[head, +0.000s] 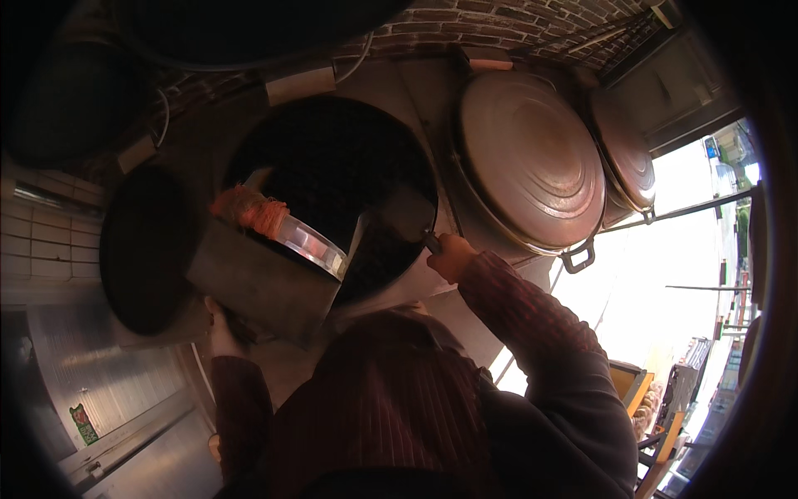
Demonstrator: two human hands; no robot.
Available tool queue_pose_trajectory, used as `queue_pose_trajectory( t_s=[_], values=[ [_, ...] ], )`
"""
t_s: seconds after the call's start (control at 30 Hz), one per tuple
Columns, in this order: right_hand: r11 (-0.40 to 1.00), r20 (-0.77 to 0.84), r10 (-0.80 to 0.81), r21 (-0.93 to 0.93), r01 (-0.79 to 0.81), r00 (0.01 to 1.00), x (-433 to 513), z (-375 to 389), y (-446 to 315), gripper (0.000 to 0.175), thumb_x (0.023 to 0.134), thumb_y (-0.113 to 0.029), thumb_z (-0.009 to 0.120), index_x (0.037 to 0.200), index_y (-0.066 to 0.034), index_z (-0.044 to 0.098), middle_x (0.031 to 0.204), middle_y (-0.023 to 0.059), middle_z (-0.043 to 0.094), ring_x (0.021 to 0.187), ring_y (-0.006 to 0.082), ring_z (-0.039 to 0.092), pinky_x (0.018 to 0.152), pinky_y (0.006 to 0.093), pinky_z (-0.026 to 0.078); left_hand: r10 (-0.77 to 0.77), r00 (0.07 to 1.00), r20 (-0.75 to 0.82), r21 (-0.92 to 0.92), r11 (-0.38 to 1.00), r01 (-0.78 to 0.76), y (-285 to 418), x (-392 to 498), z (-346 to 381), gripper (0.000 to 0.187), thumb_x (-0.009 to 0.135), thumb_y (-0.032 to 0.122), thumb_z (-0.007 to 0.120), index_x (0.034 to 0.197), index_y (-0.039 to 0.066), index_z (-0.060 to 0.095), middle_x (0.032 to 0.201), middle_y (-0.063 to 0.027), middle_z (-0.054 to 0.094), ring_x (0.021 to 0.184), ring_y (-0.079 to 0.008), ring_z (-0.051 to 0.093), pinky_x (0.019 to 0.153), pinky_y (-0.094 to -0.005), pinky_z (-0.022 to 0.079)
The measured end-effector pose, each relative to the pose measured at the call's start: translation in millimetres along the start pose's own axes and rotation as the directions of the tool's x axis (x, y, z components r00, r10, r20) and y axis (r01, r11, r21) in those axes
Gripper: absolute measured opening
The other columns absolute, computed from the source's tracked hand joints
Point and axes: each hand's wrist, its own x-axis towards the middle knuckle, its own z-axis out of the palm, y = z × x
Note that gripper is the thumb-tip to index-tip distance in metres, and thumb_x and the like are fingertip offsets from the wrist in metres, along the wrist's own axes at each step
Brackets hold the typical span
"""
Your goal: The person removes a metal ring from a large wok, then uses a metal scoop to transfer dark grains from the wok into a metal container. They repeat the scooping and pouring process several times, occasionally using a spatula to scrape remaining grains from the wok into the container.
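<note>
My right hand (451, 257) grips the dark handle of a flat metal scoop (405, 212), whose blade reaches into a large round dark pan (324, 137). My left hand (219, 324) is at the lower left, by the underside of a tilted metal box (265, 280); its fingers are partly hidden in shadow. The box rests over the pan's near left edge. Across the box's upper edge lies a clear plastic cylinder (312, 243) with reddish-orange stringy material (255, 211) around its far end. The pan's contents are too dark to make out.
A large pot with a ridged round lid (530, 156) stands to the right, a second lidded pot (623, 150) beyond it. A dark round vessel (149, 249) lies left. Behind is a brick wall (474, 28); metal panels (112, 368) stand lower left. Bright open ground shows at right.
</note>
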Motion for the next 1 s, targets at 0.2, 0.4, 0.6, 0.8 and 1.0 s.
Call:
queue_pose_trajectory(
  t_s=[0.2, 0.4, 0.6, 0.8, 1.0],
  values=[
    [0.925, -0.356, -0.133, -0.379, -0.013, 0.925, -8, -25, 62, 0.039, 0.087, -0.024, 0.066, 0.114, 0.0002, 0.054, 0.088, 0.0326, 0.069, 0.083, 0.0498, 0.069, 0.075, 0.0578, 0.054, 0.078, 0.997, -0.002, -0.175, 0.982, -0.077, -26, -4, 30, 0.079, 0.102, 0.061, 0.049, 0.16, 0.008, 0.033, 0.163, -0.0083, 0.038, 0.147, -0.0276, 0.038, 0.119, -0.039, 0.032],
    [0.92, -0.395, 0.017, -0.354, -0.169, 0.918, 131, -26, 43, 0.036, 0.094, -0.021, 0.059, 0.121, 0.0015, 0.053, 0.101, 0.0264, 0.073, 0.097, 0.0443, 0.071, 0.085, 0.0534, 0.057, 0.045, 0.993, -0.11, -0.258, 0.963, -0.072, -40, 2, 40, 0.079, 0.1, 0.067, 0.049, 0.155, 0.01, 0.04, 0.153, -0.0091, 0.048, 0.138, -0.031, 0.049, 0.111, -0.045, 0.044],
    [0.943, -0.257, -0.174, -0.323, 0.086, 0.951, 190, -17, 9, 0.034, 0.084, -0.014, 0.065, 0.116, -0.0006, 0.062, 0.103, 0.0277, 0.072, 0.103, 0.0433, 0.069, 0.086, 0.0526, 0.056, -0.055, 0.994, -0.09, -0.431, 0.902, 0.011, -54, -6, 55, 0.081, 0.097, 0.064, 0.055, 0.154, 0.009, 0.041, 0.154, -0.0116, 0.047, 0.14, -0.0342, 0.046, 0.116, -0.0479, 0.04],
    [0.842, 0.011, -0.431, -0.355, 0.407, 0.902, 209, -32, -31, 0.033, 0.079, -0.012, 0.067, 0.109, 0.0017, 0.067, 0.097, 0.027, 0.072, 0.097, 0.0428, 0.07, 0.084, 0.0492, 0.056, -0.002, 0.993, -0.116, -0.483, 0.874, -0.055, -63, -3, 71, 0.078, 0.097, 0.063, 0.055, 0.151, 0.009, 0.044, 0.153, -0.0121, 0.048, 0.139, -0.0346, 0.047, 0.116, -0.0485, 0.04],
    [0.761, 0.383, -0.434, -0.328, 0.56, 0.815, 179, -57, -76, 0.038, 0.073, -0.013, 0.069, 0.108, 0.003, 0.064, 0.085, 0.0242, 0.069, 0.086, 0.041, 0.07, 0.078, 0.0466, 0.055, -0.039, 0.975, -0.219, -0.496, 0.865, -0.076, -55, -12, 84, 0.074, 0.097, 0.065, 0.053, 0.146, 0.009, 0.049, 0.148, -0.0106, 0.054, 0.133, -0.033, 0.053, 0.108, -0.0476, 0.046]
  ],
)
